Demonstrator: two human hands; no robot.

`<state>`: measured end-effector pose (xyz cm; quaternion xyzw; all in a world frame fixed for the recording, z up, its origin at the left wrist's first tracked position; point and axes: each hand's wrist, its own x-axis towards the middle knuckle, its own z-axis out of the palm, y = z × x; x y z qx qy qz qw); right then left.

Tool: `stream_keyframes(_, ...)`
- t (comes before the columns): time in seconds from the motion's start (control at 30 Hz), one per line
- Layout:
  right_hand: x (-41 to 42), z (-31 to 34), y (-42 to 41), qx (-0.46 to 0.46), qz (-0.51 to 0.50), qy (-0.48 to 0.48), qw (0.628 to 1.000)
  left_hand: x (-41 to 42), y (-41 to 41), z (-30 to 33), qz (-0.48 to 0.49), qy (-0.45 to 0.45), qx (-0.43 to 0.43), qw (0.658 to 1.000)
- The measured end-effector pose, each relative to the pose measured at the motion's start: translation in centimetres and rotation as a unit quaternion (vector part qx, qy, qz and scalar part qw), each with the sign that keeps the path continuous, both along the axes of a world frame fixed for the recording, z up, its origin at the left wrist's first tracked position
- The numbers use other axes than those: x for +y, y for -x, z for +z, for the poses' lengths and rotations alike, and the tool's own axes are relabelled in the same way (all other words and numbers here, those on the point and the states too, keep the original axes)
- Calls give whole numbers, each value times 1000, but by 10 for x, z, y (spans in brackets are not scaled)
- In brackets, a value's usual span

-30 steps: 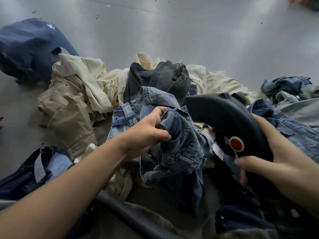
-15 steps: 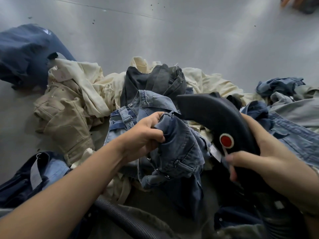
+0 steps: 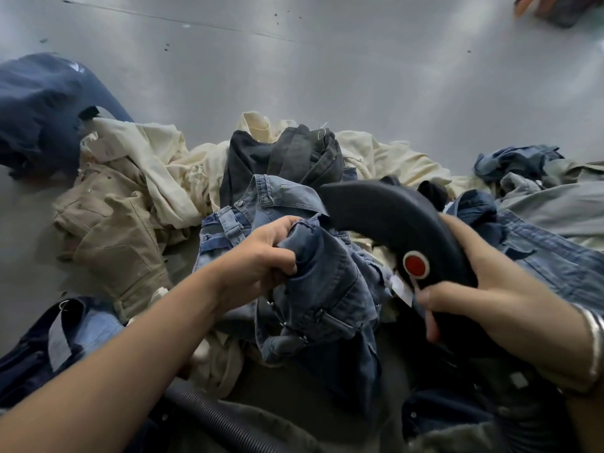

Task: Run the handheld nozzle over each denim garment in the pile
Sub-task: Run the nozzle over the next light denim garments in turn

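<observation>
A bunched fold of the blue denim garment (image 3: 327, 282) is gripped in the curled fingers of the left hand (image 3: 258, 263) and lifted off the pile, apparently so that its cloth is offered up to the tool. The black handheld nozzle (image 3: 385, 223) is clasped by the right hand (image 3: 490, 289), fingers wrapped round its body and thumb lying just below the red button (image 3: 415, 265), presumably to keep the trigger within reach. The nozzle's tip is seen at about one o'clock from the left hand, just beside the held denim, whether touching cannot be told, while the corrugated hose (image 3: 222, 420) trails at six o'clock over the grey table (image 3: 359, 76).

hose (image 3: 225, 423) cut off below, nozzle (image 3: 385, 220) tip hidden
</observation>
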<state>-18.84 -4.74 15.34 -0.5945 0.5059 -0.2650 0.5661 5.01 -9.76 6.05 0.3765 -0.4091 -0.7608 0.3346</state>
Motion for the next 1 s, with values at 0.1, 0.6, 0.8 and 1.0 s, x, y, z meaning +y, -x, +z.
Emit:
stream_keyframes(0.1,7,-3,-9,21,80,-51,995,-1,-3,1,17,7,-20,1000)
stream_keyframes(0.6,-10,-64,-52,-48,-209,66,975,25,27,5,21,32,51,998)
stream_keyframes(0.8,-10,-61,-43,-104,-228,92,964,24,19,12,93,-39,56,993)
stream_keyframes(1.0,-20,-62,-37,-122,-264,100,951,34,29,10,70,-178,170,967)
